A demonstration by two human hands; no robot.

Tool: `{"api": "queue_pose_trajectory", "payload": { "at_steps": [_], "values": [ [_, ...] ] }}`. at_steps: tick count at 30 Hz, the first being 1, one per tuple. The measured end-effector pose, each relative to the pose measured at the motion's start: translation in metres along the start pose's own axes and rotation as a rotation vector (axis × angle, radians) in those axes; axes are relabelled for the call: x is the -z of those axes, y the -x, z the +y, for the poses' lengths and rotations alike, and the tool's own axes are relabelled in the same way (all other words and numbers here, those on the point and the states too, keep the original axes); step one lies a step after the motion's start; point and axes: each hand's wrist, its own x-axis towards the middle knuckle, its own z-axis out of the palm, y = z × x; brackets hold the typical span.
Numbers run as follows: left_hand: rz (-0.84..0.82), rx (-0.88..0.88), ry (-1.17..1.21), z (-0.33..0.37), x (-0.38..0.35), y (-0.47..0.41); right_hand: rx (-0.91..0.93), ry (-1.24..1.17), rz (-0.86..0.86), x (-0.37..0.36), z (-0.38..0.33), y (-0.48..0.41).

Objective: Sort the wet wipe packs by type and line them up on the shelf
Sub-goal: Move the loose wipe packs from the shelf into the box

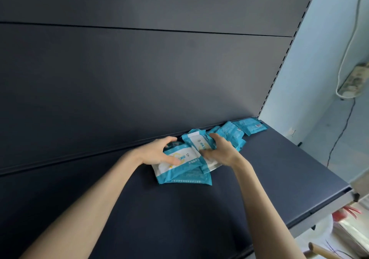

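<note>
My left hand (159, 152) gripped the top pack (182, 155) of the white-faced heap (185, 176) mid-shelf, fingers curled over its far edge, thumb on its face. My right hand (221, 150) held a tilted pack (196, 142) of the same kind just beside it, fingers curled round it. The all-teal packs (233, 134) lay overlapping against the back panel (139, 69), toward the right end of the shelf (279, 168). Types looked roughly split, I'd say, but nothing was lined up. Both groups were still loose piles, so most of the task was left.
</note>
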Motion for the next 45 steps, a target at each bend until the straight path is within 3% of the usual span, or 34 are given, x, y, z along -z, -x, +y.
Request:
{"api": "queue_pose_trajectory", "payload": {
  "at_steps": [6,9,12,17,21,24,28,36,45],
  "values": [
    [-0.004,0.064,-0.146,0.003,0.007,-0.003,-0.065,0.159,-0.025,0.009,-0.007,0.003],
    [-0.013,0.122,-0.299,0.004,0.01,-0.001,-0.019,0.069,-0.004,0.005,-0.006,0.003],
    [-0.008,0.146,-0.374,0.005,0.01,0.001,0.02,-0.194,0.021,0.002,-0.008,0.008],
    [0.101,0.105,-0.079,0.002,0.009,0.011,0.058,-0.554,0.114,-0.012,-0.001,0.014],
    [0.225,0.095,-0.012,0.004,0.013,0.028,0.122,-0.625,0.151,-0.007,0.001,0.024],
    [0.423,0.067,0.078,0.004,0.008,0.055,0.177,-0.716,0.163,0.003,-0.009,0.05],
    [0.665,-0.064,0.537,0.032,-0.024,0.114,0.236,-0.863,0.156,0.008,-0.019,0.108],
    [0.544,-0.203,1.065,0.063,-0.139,0.217,0.158,-1.042,0.311,-0.03,0.011,0.265],
    [0.163,-0.084,0.929,0.084,-0.292,0.273,-0.195,-1.064,0.514,-0.085,0.099,0.442]
  ]
}}
